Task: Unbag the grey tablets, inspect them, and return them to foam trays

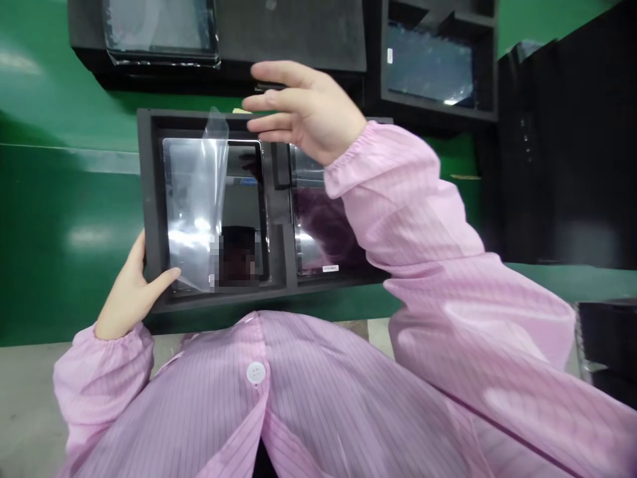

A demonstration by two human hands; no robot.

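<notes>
A black foam tray (149, 172) with two pockets lies on the green table in front of me. Each pocket holds a glossy tablet: one on the left (246, 206), one on the right (318, 232). A clear film (196, 199) is lifted off the left tablet and stands partly peeled. My left hand (132, 285) grips the tray's near left corner, thumb on the rim. My right hand (303, 109) hovers above the tray's far edge, fingers stretched out and apart, holding nothing that I can see.
More black foam trays stand at the back: one with a bagged tablet (159, 30) at the left, another (432, 63) at the right. Tall black foam blocks (567, 139) fill the right side. Another black tray's corner (607, 338) shows at the right edge.
</notes>
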